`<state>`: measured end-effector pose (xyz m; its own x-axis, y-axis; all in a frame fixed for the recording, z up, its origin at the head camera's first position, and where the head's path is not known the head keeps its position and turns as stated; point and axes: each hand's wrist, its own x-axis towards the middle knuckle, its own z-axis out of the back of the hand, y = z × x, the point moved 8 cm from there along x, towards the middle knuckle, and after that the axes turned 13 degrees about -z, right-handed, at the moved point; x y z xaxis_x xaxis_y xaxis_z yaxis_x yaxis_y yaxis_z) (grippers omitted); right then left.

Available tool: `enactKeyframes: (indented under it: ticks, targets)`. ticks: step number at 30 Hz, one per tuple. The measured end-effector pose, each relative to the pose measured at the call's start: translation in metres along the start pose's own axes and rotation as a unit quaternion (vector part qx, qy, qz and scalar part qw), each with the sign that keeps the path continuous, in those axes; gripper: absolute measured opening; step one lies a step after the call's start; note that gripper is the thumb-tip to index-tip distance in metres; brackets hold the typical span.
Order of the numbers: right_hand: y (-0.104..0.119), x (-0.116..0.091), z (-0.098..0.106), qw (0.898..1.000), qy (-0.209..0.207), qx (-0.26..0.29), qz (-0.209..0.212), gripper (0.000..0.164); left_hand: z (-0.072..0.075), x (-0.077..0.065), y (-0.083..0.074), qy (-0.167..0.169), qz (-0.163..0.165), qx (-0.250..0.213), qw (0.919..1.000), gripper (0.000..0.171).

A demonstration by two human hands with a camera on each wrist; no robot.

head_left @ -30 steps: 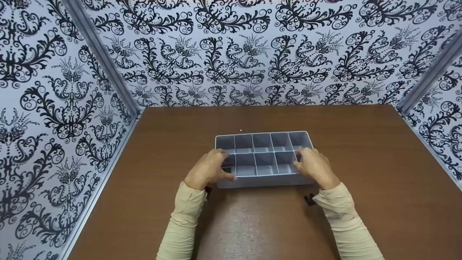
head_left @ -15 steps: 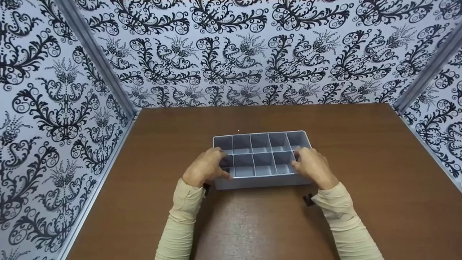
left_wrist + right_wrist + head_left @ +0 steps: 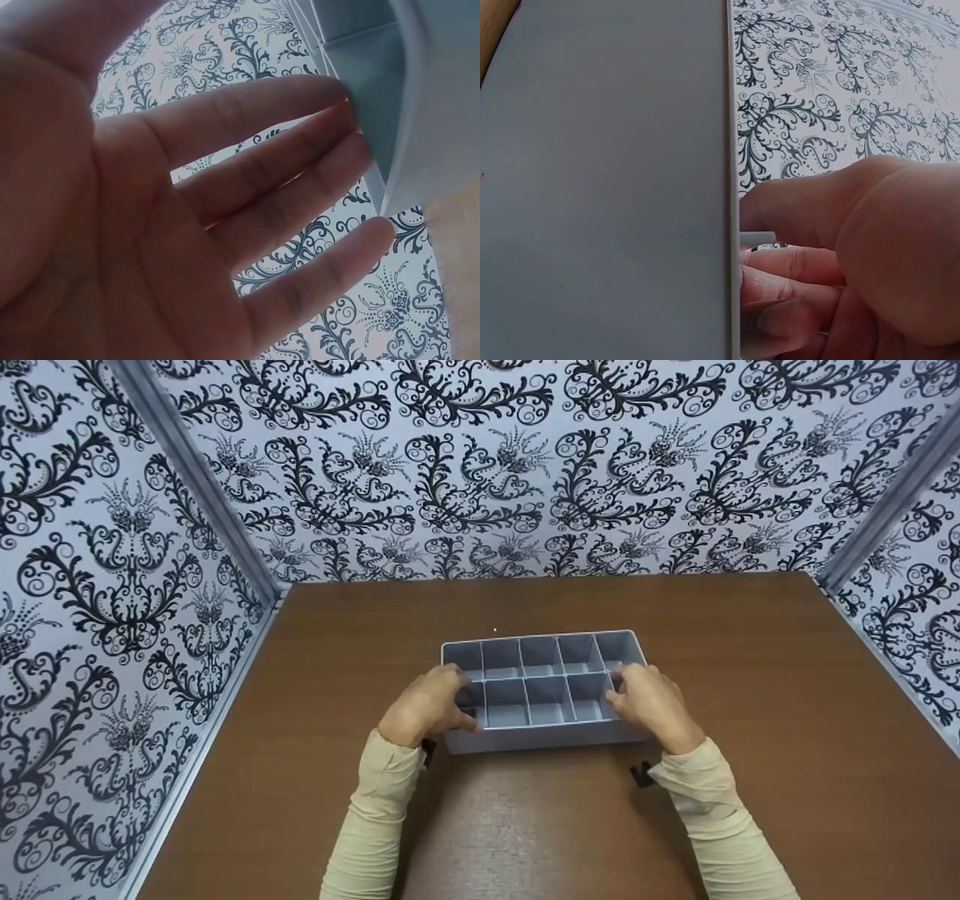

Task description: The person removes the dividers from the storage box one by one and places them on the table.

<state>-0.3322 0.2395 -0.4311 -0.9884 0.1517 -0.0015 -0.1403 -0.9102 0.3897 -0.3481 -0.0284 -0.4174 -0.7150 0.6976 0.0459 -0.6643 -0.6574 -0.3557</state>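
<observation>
A grey compartment box (image 3: 551, 737), split by thin dividers into two rows of small cells, sits on the table. Over its left front corner lies my left hand (image 3: 427, 706), the thumb near the front rim. The left wrist view shows that palm uncurled and the long fingers (image 3: 247, 105) fairly straight, fingertips right at the edge of the box (image 3: 442, 97). At the right front cell, my right hand (image 3: 651, 703) has thumb and fingers drawn together. Seen past the grey wall (image 3: 607, 180), they pinch round a thin pale edge (image 3: 757, 238) of the box; the fingertips are partly hidden.
The brown wooden table (image 3: 360, 622) runs back to a wall (image 3: 480, 472) with black scrollwork on white. Another patterned panel (image 3: 97, 607) stands along the left, with grey posts (image 3: 199, 480) at the corners. A tiny white speck (image 3: 495, 629) lies behind the box.
The box and both hands appear slightly farther left in the head view, along with the whole scene. Neither hand has visibly changed its hold.
</observation>
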Motion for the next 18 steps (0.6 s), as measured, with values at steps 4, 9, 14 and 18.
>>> enactKeyframes:
  ticks: [4,9,14,18]
  targets:
    - [0.0009,-0.0007,0.002,1.0,-0.002,0.005,0.002,0.013,0.0003,-0.0004,0.0,0.0,0.001,-0.002,1.0,0.056]
    - [0.0021,-0.0016,0.0039,1.0,-0.006,0.014,0.006,0.017,0.0002,-0.0007,0.0013,0.002,0.005,-0.003,1.0,0.055]
    - [0.002,-0.0026,0.0057,1.0,-0.007,0.025,0.007,0.021,0.0004,-0.0005,0.0016,-0.003,-0.003,-0.008,1.0,0.052]
    - [0.0002,-0.0023,0.0074,0.999,-0.007,0.032,0.008,0.023,-0.0013,0.0004,0.0028,-0.007,-0.008,-0.026,0.9996,0.052]
